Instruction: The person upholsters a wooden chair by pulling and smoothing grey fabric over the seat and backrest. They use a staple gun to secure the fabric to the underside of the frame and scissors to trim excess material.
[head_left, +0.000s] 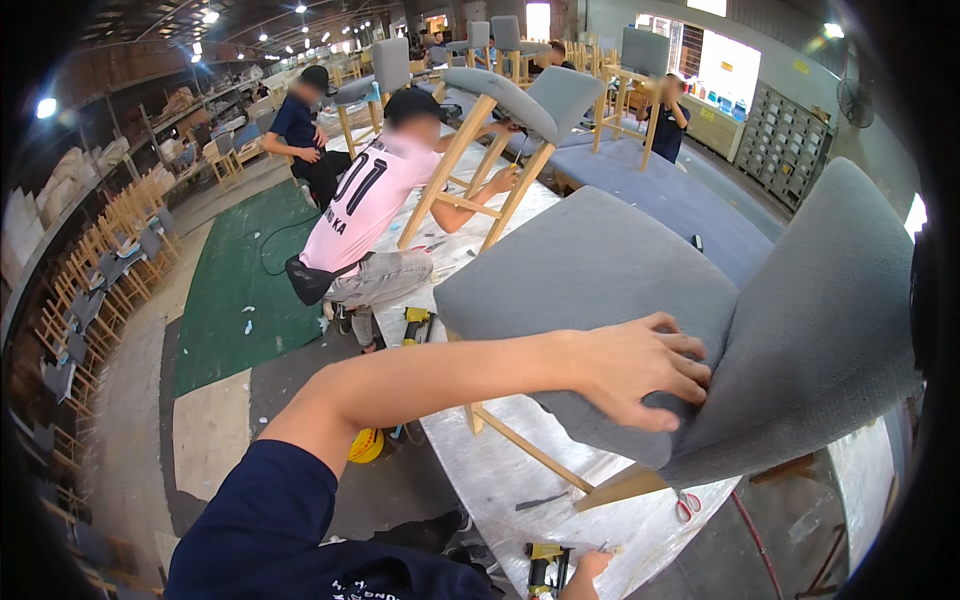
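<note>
A grey upholstered chair (600,270) with pale wooden legs stands at the right on the worktable. Across its seat lies my left hand (645,370), fingers spread and bent, fingertips pressed at the seam where the seat meets the backrest (810,330). Only part of my right hand (588,577) shows at the lower edge. Its fingers look closed near a small pale piece, but what they hold is unclear. Just left of that hand lies a yellow and black staple gun (545,570). Red-handled scissors (687,506) rest by the chair's near leg.
The metal-topped worktable (480,510) also carries another staple gun (416,326). Beyond it, a co-worker in a pink shirt (365,200) handles a tilted grey chair (500,100). A yellow bucket (366,446) stands below the table. A red hose (755,545) hangs at the right.
</note>
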